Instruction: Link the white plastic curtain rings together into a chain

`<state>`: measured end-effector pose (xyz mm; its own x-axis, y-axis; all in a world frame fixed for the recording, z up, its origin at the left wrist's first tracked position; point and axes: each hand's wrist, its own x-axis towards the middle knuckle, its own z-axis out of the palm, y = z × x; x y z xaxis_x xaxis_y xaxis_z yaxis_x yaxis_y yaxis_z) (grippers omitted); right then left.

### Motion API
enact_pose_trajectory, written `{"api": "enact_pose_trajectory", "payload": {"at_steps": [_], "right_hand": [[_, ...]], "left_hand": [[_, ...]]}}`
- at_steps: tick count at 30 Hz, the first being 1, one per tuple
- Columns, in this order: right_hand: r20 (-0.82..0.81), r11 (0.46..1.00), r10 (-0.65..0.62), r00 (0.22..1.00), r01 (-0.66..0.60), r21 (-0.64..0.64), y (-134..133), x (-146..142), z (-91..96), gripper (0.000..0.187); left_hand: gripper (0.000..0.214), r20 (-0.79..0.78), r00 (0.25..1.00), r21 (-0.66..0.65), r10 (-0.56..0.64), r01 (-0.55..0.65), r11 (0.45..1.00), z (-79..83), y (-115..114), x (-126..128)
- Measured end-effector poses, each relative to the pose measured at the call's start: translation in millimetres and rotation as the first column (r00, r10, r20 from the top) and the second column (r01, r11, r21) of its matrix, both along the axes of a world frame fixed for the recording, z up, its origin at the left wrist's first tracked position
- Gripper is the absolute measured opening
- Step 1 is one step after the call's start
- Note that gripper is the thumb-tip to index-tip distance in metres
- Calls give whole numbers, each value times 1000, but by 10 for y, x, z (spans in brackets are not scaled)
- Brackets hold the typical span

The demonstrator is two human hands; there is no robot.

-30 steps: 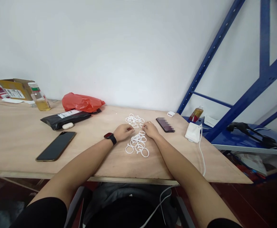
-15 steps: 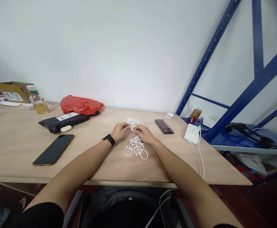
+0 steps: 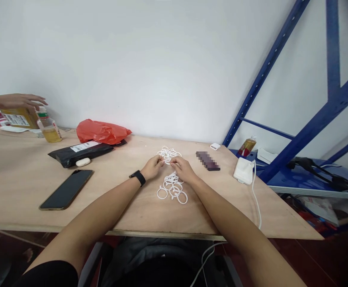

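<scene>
White plastic rings with small eyelets, like curtain rings, lie in two heaps on the wooden table. Over the near edge of the far heap, my left hand has its thumb and fingers pinched together; what they hold, if anything, is too small to make out. Facing it across a small gap, my right hand pinches at a white ring by the heap's edge. Closer to me is the near heap, its rings overlapping and partly beside my right wrist. A black watch is on my left wrist.
Left of my arms lie a phone, a white earbud case, a black parcel and a red bag. Another person's hand reaches over a bottle. On the right are a white charger with cable and a blue rack.
My hands have drawn slightly apart over the ring between them. Another person's hand has come in from the left, above the box and bottle. The view has shifted a little.
</scene>
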<state>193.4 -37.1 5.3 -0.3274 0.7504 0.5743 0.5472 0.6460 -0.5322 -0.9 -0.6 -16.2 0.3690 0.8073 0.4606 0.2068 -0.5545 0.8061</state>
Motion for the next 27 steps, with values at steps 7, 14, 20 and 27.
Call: {"api": "enact_pose_trajectory", "payload": {"at_steps": [7, 14, 20, 27], "right_hand": [[91, 998, 2, 996, -8, 62, -7, -51, 0, 12], [155, 990, 8, 988, -29, 135, -27, -78, 7, 13], [183, 984, -1, 983, -31, 176, -13, -63, 11, 15], [233, 975, 46, 971, -94, 203, -17, -34, 29, 21]], "left_hand": [[17, -7, 999, 34, 38, -38, 999, 46, -42, -16], [14, -43, 996, 144, 72, -65, 987, 117, -93, -23], [12, -48, 997, 164, 58, -50, 985, 135, -83, -14], [17, -13, 1000, 218, 17, -14, 976, 197, -128, 7]]}}
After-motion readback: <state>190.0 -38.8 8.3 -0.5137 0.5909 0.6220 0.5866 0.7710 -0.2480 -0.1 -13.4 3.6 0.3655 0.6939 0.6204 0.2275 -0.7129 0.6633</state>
